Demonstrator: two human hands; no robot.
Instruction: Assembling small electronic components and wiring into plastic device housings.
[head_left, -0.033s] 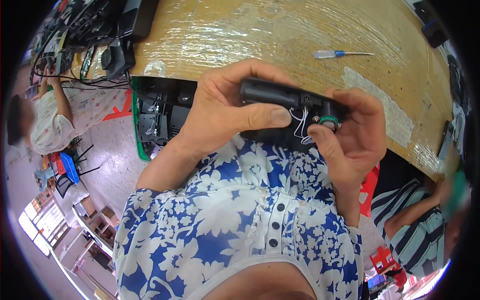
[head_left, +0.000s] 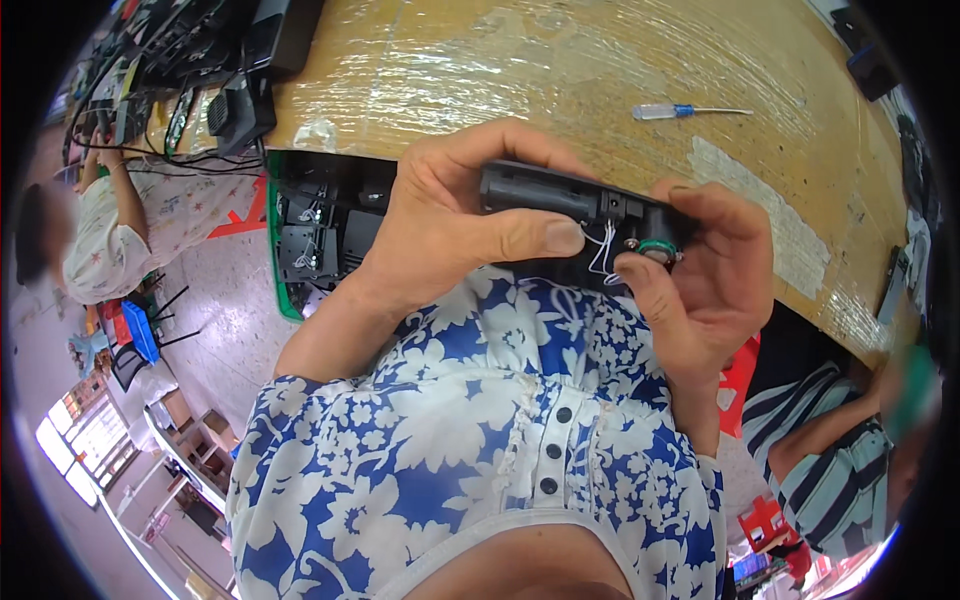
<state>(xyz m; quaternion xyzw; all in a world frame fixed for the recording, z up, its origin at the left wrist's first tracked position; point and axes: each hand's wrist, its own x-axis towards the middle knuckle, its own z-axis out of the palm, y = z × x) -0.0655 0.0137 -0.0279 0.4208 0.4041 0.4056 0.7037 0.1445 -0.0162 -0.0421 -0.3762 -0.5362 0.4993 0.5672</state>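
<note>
Above my lap, at the table's near edge, I hold a black plastic housing (head_left: pixel 540 193) in both hands. My left hand (head_left: pixel 450 205) is closed around its left end, with the thumb along the near side and the fingers behind. My right hand (head_left: pixel 705 270) grips the right end, its thumb beside a round green-rimmed part (head_left: pixel 657 250) set in the housing. Thin white wires (head_left: pixel 603 248) run from the middle of the housing down between my two thumbs. The underside of the housing and some of my fingertips are hidden.
A screwdriver (head_left: pixel 690 111) with a clear and blue handle lies on the film-covered table (head_left: pixel 440 90). Black devices and cables (head_left: pixel 240 115) are heaped at the far left. Below them stands a green crate (head_left: pixel 284 300) of black parts. Other people sit at left and right.
The housing has tilted slightly in my hands, and less of its dark lower part shows below my left thumb. My grip stays the same.
</note>
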